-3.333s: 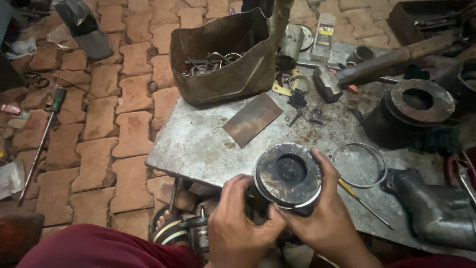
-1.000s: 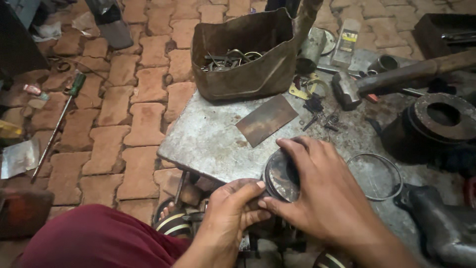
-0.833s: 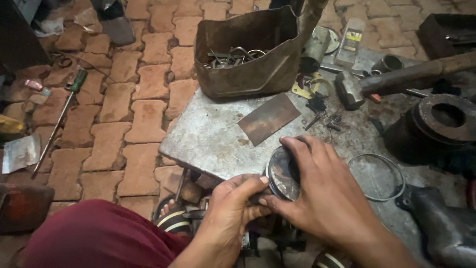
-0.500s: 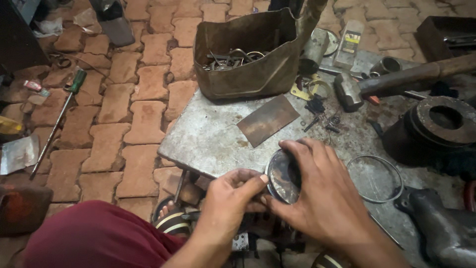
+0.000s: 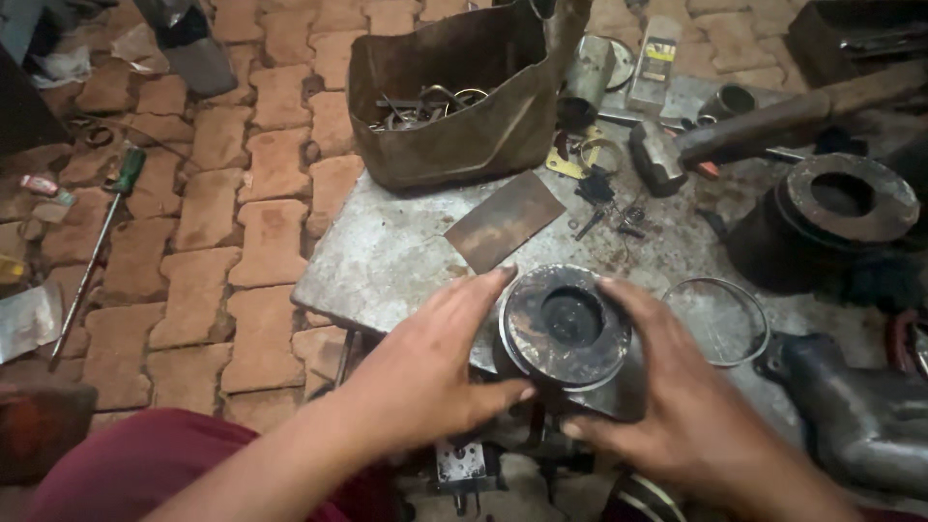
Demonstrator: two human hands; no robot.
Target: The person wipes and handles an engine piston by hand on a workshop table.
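From the head view I see my left hand (image 5: 425, 372) and right hand (image 5: 691, 411) clasping a round, grimy metal piston (image 5: 564, 329), crown hollowed, at the scuffed steel table's (image 5: 387, 261) near edge; fingers hide its skirt.

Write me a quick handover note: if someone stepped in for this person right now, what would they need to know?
Left hand: cupped against the left side of the round metal piston, fingers open around it.
Right hand: wrapped around the piston's right side.
The piston sits at the near edge of the metal table, crown with its dark central bowl facing up.
A loose thin ring lies on the table just right of it; a flat metal plate lies behind.
A hammer and a sack of metal parts sit farther back.
Whether any ring is fitted on the piston cannot be seen.
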